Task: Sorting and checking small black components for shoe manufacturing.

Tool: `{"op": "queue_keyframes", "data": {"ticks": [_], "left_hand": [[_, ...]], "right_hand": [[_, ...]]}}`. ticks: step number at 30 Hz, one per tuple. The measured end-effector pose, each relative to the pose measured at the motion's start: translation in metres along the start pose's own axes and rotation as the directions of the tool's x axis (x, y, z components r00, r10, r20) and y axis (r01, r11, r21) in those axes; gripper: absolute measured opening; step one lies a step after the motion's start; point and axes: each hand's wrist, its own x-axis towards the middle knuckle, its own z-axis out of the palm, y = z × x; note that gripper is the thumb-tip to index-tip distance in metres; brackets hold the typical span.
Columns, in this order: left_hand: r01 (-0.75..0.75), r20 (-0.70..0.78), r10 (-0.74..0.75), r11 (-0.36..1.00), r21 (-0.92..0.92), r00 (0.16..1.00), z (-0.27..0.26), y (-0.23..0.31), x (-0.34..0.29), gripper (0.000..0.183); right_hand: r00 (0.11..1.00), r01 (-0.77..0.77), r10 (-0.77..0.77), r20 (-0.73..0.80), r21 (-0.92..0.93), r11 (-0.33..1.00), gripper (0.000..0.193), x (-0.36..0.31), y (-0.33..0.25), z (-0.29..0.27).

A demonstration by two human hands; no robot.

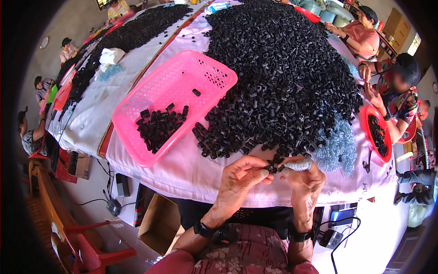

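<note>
Near the front edge of the table, my left hand (242, 178) pinches a small black plastic piece (271, 168) between thumb and fingertips. My right hand (305, 179) is closed right beside it, thumb and index finger meeting at the piece's right side. A silvery wrap covers the right index finger. Whether the right fingers grip the same piece or another one is too small to tell. Just beyond both hands spreads a large pile of short black tubular pieces (278, 77). To the left, a pink plastic basket (175, 68) holds a smaller heap of similar pieces.
Clear bluish plastic scraps (337, 148) lie right of the pile. A red bowl (388, 155) with black bits stands farther right, near a co-worker's hands (372, 89). Another table (86, 128) with a black heap is at left. Below are a red chair (86, 251) and cardboard box (157, 223).
</note>
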Motion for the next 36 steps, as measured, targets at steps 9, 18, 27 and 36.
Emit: {"op": "queue_keyframes", "data": {"ticks": [9, 18, 27, 36], "left_hand": [[0.003, 0.002, -0.003, 1.0, -0.022, 1.0, -0.001, 0.0, -0.001, 0.018], [-0.002, -0.012, 0.002, 1.0, -0.026, 1.0, 0.001, -0.001, 0.0, 0.016], [0.008, -0.033, -0.007, 1.0, 0.029, 0.999, 0.003, 0.0, -0.002, 0.018], [-0.008, -0.053, 0.012, 0.997, 0.079, 0.999, 0.006, 0.0, -0.003, 0.017]], "right_hand": [[0.999, 0.009, -0.007, -0.034, 0.069, 0.998, 0.019, -0.004, 0.005, 0.014], [1.0, 0.021, -0.021, -0.011, 0.013, 1.0, 0.018, -0.005, 0.007, 0.011], [0.997, 0.071, -0.07, 0.011, -0.226, 0.972, 0.016, -0.009, 0.001, 0.01], [0.999, -0.012, 0.014, 0.037, -0.063, 0.998, 0.021, -0.01, 0.002, 0.012]]}}
